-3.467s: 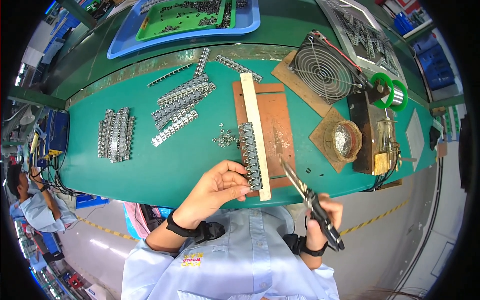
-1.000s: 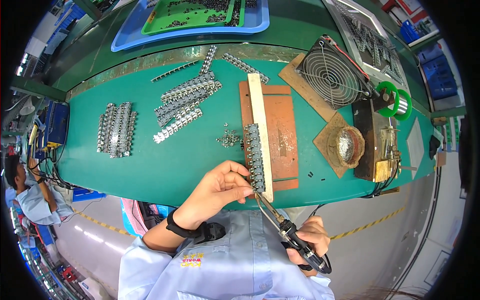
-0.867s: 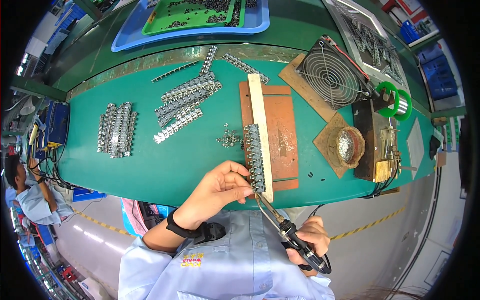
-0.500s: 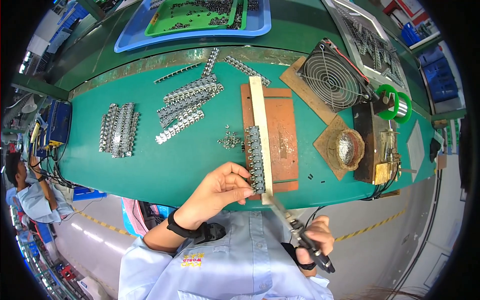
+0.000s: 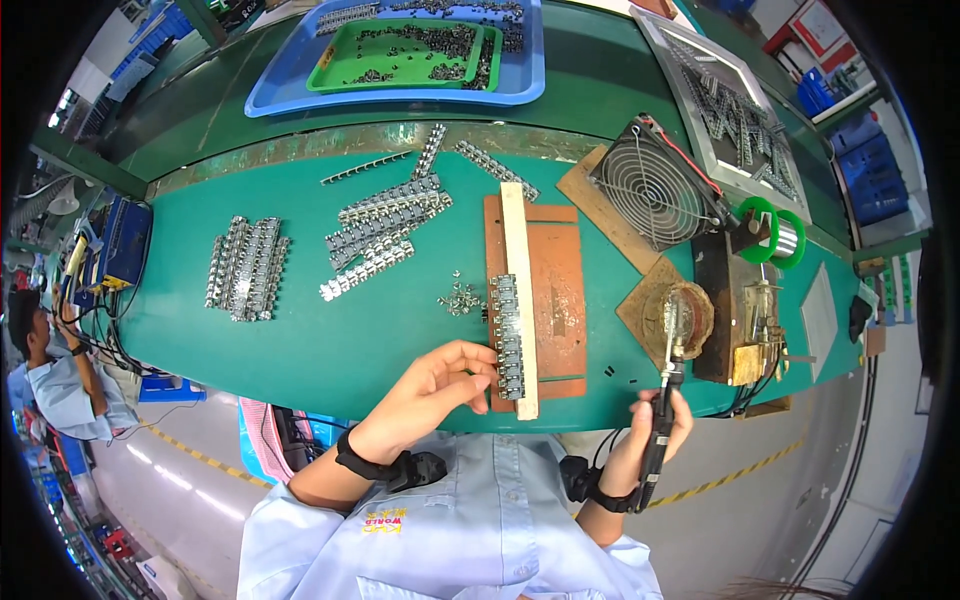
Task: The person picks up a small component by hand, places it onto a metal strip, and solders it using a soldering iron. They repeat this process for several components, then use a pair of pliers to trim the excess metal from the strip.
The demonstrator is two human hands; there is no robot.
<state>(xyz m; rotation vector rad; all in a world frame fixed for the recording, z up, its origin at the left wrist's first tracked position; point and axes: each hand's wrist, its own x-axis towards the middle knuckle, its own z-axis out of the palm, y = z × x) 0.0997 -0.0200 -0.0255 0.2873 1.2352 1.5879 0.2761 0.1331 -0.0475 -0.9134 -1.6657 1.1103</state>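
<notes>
Component strip [image 5: 508,338] lies along a pale bar [image 5: 515,230] that would keep it straight, the left hand [image 5: 435,388] beside it, grip unclear, the right hand [image 5: 630,455] grasping a soldering iron [image 5: 657,440] at a round cup [image 5: 706,322].

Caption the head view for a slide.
Right hand holding a soldering iron at a round dish, left hand beside a component strip.

The shirt [image 5: 470,535] is light blue, with a buttoned strip [image 5: 514,515] down its front and yellow and red stitching [image 5: 383,522] on the chest. Black straps [image 5: 361,459] with chunky black blocks [image 5: 422,469] circle the wrists behind the bare left hand [image 5: 432,392] and right hand [image 5: 632,450].
</notes>
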